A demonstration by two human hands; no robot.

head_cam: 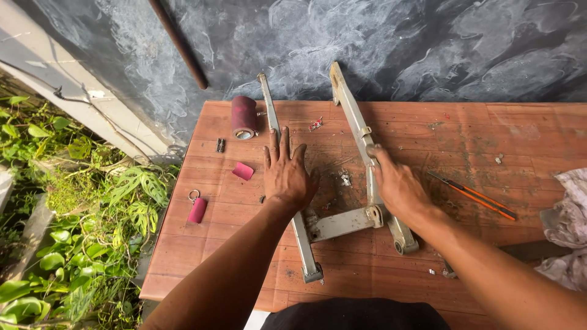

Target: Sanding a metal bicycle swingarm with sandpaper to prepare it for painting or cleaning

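Note:
A grey metal frame (342,223) made of two long bars joined by a short crosspiece lies on a reddish wooden table (526,131). My left hand (285,172) lies flat, fingers spread, on the left bar (269,107). My right hand (397,183) grips the right bar (350,104) about halfway along. The bars' far ends reach the dark wall.
A dark red roller (243,117) stands at the table's far left, with a small pink pad (243,171) and a pink keyring fob (197,208) nearer. An orange-handled tool (474,194) lies to the right, a crumpled cloth (568,220) at the right edge. Green plants grow beyond the left edge.

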